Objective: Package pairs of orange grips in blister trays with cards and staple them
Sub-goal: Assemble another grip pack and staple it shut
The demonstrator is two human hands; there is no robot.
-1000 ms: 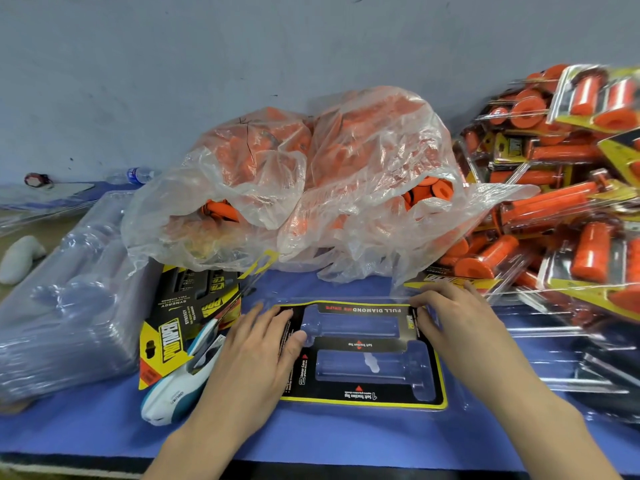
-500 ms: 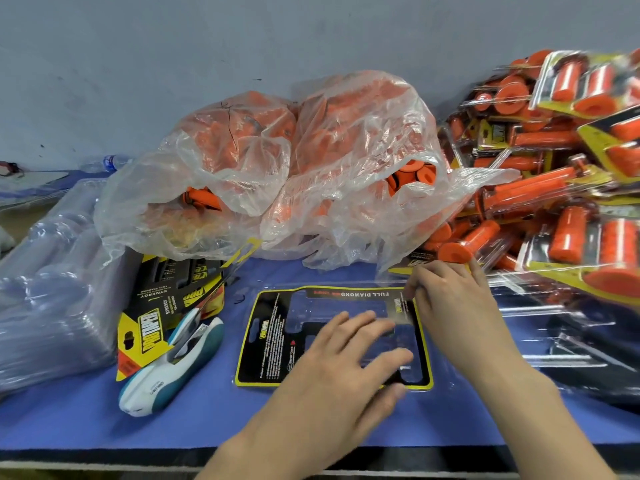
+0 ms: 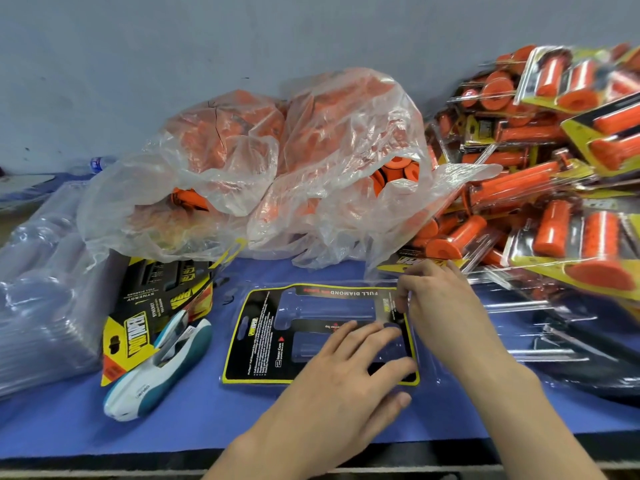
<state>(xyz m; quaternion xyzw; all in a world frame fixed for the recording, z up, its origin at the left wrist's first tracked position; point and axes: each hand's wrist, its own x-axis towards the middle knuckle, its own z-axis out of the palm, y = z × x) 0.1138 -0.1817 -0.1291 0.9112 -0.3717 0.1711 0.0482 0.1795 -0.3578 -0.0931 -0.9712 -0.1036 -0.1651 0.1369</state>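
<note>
Blister tray (image 3: 424, 355), clear plastic, one unit, lying flat on the blue table (image 3: 194, 410) at front centre with a black-and-yellow card (image 3: 256, 341) seated in it. Both moulded cavities appear empty; no orange grips loaded yet. Likely handling: thin, light, springy, slick-surfaced; prone to sliding and to creasing if squeezed mid-panel. Best taken by the flat rim or a corner, pressed down rather than pinched hard.

Right hand (image 3: 436, 306): fingers curled at the tray's far right corner, tips pinching or pressing the edge where card meets plastic; whether it truly grips the rim cannot be told.

Left hand (image 3: 349, 372): open, fingers spread and flat, holding nothing, palm resting over the right half of the card and the near cavity, apparently pinning the assembly down.

Adjacent items: white-and-teal stapler (image 3: 156, 372), just left of the tray, untouched. Spare cards (image 3: 156, 306), stacked behind the stapler. Nested empty trays (image 3: 38, 289), far left. Crumpled clear bag (image 3: 277, 168) of loose orange grips (image 3: 394, 171), behind the tray. Finished packs (image 3: 554, 209), heaped at right, well filled.

Stage, by estimate: card seating; loading and stapling remain.
</note>
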